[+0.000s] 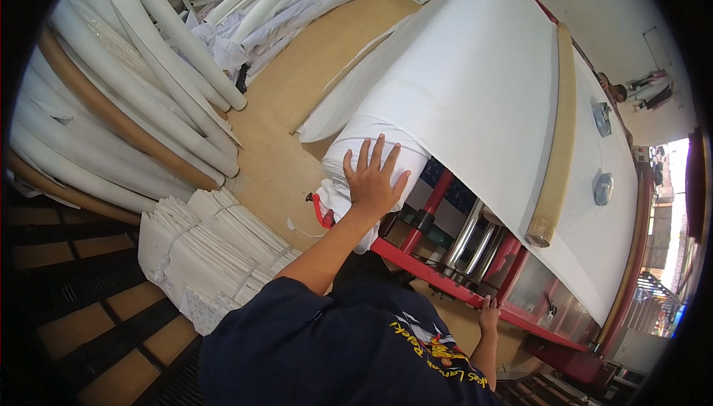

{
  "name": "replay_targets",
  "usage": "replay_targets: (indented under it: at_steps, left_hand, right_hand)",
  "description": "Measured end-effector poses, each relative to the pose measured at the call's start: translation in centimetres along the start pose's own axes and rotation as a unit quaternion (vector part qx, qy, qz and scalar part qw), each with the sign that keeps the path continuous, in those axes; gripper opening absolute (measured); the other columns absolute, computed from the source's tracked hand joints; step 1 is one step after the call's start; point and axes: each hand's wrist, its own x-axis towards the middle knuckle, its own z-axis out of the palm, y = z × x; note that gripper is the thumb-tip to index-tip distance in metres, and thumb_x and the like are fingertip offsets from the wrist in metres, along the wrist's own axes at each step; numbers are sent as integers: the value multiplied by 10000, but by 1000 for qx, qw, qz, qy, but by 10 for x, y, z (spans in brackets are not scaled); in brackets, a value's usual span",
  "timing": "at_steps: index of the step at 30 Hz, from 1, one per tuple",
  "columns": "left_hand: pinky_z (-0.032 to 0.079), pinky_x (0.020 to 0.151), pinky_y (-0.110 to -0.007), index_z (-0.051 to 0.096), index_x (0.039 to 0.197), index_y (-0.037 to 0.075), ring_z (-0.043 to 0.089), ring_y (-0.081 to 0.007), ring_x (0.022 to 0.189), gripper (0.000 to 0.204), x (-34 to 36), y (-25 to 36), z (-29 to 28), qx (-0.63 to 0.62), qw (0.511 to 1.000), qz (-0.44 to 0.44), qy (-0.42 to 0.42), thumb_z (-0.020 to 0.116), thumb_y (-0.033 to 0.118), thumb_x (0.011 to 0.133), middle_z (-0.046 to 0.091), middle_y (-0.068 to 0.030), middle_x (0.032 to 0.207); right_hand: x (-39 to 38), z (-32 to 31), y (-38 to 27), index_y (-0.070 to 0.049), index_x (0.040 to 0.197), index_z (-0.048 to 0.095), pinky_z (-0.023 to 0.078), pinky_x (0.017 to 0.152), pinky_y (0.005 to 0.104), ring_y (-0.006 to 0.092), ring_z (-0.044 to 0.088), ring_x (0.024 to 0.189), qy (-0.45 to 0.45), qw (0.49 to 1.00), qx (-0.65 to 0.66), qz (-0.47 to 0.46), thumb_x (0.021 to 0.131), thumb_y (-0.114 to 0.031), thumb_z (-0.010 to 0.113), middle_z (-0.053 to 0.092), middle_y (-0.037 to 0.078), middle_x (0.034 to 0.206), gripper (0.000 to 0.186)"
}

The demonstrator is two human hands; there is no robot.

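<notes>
A thick roll of white fabric (pixel 379 128) lies along the near edge of a red-framed machine. My left hand (pixel 377 177) rests on the roll's near end, its fingers spread flat over the cloth. From the roll a wide white sheet (pixel 475 72) spreads across the machine top. My right hand (pixel 489 315) grips the red frame rail (pixel 427 272) lower right, its fingers curled over the edge. Below the sheet, shiny metal rollers (pixel 464 234) show between red bars. A red strap-like piece (pixel 324 211) sits by the roll's end.
A long cardboard tube (pixel 558 131) lies across the sheet, with two wrapped grey items (pixel 603 188) beyond it. Many long rolls (pixel 141 87) lean at left, above tied folded white bundles (pixel 215 231). Another person (pixel 615 93) is partly visible at the machine's far side.
</notes>
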Motion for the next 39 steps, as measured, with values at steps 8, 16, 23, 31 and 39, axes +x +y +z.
replay_targets:
  at_steps: [8,16,23,31,39]
  left_hand:
    - [303,1098,-523,622,1362,150,467,-372,1319,558,26,-16,-5,-62,997,22,-33,697,431,886,538,-148,1442]
    - [237,1187,-574,457,1513,146,331,-431,1451,739,68,-24,5,22,995,-16,-93,620,552,917,398,-196,1564]
    - [270,1182,-566,416,1537,139,337,-436,1454,782,67,-21,6,26,983,-33,-177,568,610,932,368,-218,1579]
    - [245,1202,-551,369,1563,154,296,-428,1481,791,64,-14,2,57,979,-28,-194,529,621,944,332,-201,1606]
    - [214,1218,-543,321,1584,151,249,-416,1505,797,63,-9,2,82,974,-24,-211,483,623,963,292,-185,1630]
  right_hand:
    - [5,9,9,-11,1544,352,196,1217,558,509,169,1497,41,999,-15,-7,1023,-639,367,203,306,1623,817]
    - [-8,2,-6,-39,1563,325,174,1223,560,529,124,1501,20,1000,22,9,1020,-643,372,143,295,1643,814]
    - [-6,0,-5,-85,1589,279,182,1222,569,547,117,1494,4,1000,-5,12,1010,-670,356,105,274,1657,827]
    - [-22,-8,-19,-38,1559,330,168,1222,568,538,148,1492,21,1000,13,-12,1025,-639,360,165,309,1631,805]
    - [-16,-3,-11,-67,1569,325,189,1217,564,538,145,1493,22,1000,11,-3,1024,-643,355,160,298,1638,793]
